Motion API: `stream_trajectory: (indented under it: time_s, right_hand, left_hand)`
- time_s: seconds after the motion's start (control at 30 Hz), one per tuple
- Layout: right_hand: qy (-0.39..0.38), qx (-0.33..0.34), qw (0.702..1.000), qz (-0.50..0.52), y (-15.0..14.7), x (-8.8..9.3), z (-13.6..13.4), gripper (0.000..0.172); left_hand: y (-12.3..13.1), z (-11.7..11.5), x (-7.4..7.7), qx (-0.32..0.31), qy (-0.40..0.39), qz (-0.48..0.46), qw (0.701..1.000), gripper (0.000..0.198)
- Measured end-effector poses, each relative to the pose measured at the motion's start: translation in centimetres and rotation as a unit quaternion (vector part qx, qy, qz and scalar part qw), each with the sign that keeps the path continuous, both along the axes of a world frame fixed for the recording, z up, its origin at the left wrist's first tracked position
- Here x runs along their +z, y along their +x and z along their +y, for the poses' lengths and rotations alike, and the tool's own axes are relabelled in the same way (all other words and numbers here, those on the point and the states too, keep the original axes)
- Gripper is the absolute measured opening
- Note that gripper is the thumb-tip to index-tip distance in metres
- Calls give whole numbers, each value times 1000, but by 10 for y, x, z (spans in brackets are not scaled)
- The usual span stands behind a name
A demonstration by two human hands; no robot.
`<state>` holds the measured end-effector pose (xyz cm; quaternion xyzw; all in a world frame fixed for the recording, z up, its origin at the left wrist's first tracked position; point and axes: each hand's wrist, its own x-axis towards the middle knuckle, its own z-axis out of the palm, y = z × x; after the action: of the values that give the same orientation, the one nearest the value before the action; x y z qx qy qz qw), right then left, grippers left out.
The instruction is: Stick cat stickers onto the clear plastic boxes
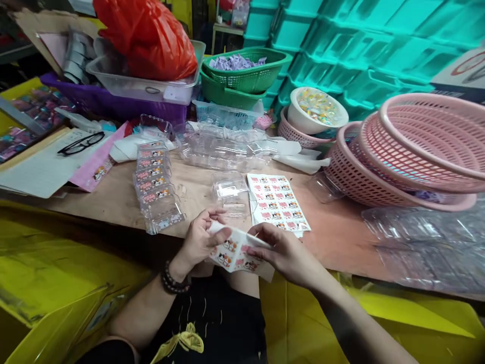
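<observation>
A bent sticker sheet (232,253) printed with small cartoon animals is held above my lap, at the table's front edge. My left hand (199,240) grips its left end between thumb and fingers. At the right end, my right hand (282,250) pinches the same sheet. Just beyond lies a stack of similar sticker sheets (278,202). Beside that stack sits a clear plastic tray (230,192). Further left, a row of overlapping clear plastic trays (155,174) carries the same kind of cartoon stickers.
Pink baskets (401,151) and clear plastic packs (435,247) occupy the right. At the back stand green baskets (242,93), a white bowl (291,108) and stacked teal crates (379,55). Loose clear packaging (223,149) lies mid-table. Glasses (81,143) rest on papers at left, near a red bag (151,43).
</observation>
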<state>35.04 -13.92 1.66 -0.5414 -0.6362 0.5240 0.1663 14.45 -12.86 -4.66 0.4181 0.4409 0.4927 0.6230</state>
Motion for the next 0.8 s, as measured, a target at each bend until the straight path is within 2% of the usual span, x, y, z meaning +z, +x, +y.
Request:
stream_trajectory:
  time_s: [0.07,0.13,0.23,0.33,0.43,0.6,0.7,0.8]
  right_hand:
    - [-19,-28,998,52,9,-6,0,24]
    - [-39,-21,997,63,14,-6,1,29]
    - [-47,-11,995,90,20,-6,-1,32]
    - [-22,-49,993,104,26,-11,-3,33]
    - [-23,-59,994,93,34,-17,-2,30]
    - [20,-13,999,28,43,-19,-3,27]
    - [46,15,999,-15,44,-16,-3,33]
    - [42,29,998,-26,45,-15,-2,40]
  left_hand:
    - [-2,0,4,-85,-70,-66,992,78]
    - [-4,-1,6,-110,-129,-80,982,80]
    - [-2,-3,7,-66,-152,-80,983,67]
    - [0,-3,4,-38,-152,-76,985,51]
    - [2,-3,1,-20,-162,-78,984,52]
    - [3,-3,-2,10,-167,-114,979,49]
    - [4,-3,-3,13,-168,-114,979,47]
    - [5,-4,-3,25,-152,-102,983,49]
